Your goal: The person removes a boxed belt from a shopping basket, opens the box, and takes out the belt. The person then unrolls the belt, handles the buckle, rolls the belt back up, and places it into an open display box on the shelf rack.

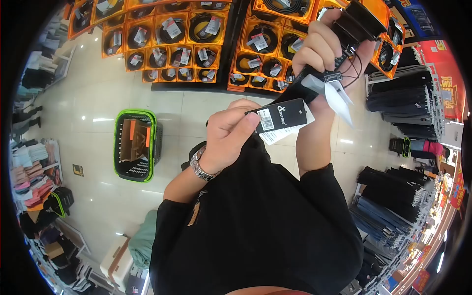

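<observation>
Pinches the left end of a black hang tag (290, 114) in the left hand (221, 140), thumb over the printed face, fingers curled in narrow behind. Points the tag's long axis away from that thumb, rightward and slightly outward, toward the right forearm, with the barcode (267, 123) close by the thumb tip. Lies nearer to the left hand than to the fingers of the right hand (316, 49), seen beyond the tag and to its right. In the right hand, held closed with fingers bent around it, what looks like a folded or coiled black belt (356, 24); cannot tell how the palm side grips.

Just behind the black hang tag, a white label (283, 134), partly covered. To the right of the tag, near the right wrist, loose white paper tags (339, 104) and thin black cord (360, 64). To the left of the tag and nearer the body, a metal-banded bracelet or watch (201, 166) around the left wrist.

Well beyond the tag, rows of coiled belts in orange boxes (263, 42). Well to the left of the tag, on the tiled floor (184, 162), a green-rimmed shopping basket (154, 147), with a brown cardboard item (129, 142) inside. Far to the right of the tag, hanging dark trousers (403, 98) and a person in pink (433, 147).
</observation>
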Available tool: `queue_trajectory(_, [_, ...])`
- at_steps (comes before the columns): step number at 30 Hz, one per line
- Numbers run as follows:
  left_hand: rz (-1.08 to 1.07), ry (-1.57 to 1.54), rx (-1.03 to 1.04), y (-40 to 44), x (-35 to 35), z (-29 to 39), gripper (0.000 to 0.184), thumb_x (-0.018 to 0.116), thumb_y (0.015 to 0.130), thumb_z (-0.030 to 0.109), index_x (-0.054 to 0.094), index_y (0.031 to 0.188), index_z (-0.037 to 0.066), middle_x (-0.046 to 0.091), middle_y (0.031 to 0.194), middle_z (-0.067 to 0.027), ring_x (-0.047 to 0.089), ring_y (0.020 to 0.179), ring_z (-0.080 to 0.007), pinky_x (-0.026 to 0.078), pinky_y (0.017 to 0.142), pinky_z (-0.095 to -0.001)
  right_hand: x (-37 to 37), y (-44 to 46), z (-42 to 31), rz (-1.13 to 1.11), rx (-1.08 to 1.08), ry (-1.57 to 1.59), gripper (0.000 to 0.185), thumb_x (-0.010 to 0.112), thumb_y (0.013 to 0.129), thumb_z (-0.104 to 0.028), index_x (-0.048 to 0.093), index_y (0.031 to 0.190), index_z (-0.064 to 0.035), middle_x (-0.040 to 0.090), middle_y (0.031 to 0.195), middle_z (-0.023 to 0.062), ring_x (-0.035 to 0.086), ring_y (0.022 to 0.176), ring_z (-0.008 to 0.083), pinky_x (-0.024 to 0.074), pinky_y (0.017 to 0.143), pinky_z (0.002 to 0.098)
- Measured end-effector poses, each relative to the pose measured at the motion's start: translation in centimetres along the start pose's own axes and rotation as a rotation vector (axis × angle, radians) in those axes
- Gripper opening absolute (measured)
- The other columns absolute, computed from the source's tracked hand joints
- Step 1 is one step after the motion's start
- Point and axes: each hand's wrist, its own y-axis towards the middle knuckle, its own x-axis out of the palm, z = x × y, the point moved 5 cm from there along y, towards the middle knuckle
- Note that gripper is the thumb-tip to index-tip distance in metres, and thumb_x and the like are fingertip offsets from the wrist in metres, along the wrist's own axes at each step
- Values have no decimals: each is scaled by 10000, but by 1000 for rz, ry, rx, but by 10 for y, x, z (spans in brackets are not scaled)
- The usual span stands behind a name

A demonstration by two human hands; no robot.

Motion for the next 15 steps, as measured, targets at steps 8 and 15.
queue_trajectory(8, [-180,118,-91,-4,0,-4,197,567,887,141,597,887,-53,570,797,-50,497,739,-123,407,677,-252,2,12,0,-279,59,-128,588,636,829,-397,458,1196,27,412,702,-10,360,546,73,288,513,219])
queue_trajectory(15, [-154,-39,-123,3,-1,-3,502,469,930,405,513,1151,-44,600,966,-74,536,852,-132,409,765,-259,5,1,3,-248,14,-678,543,577,849,-388,459,1161,41,446,712,10,373,556,85,300,509,223])
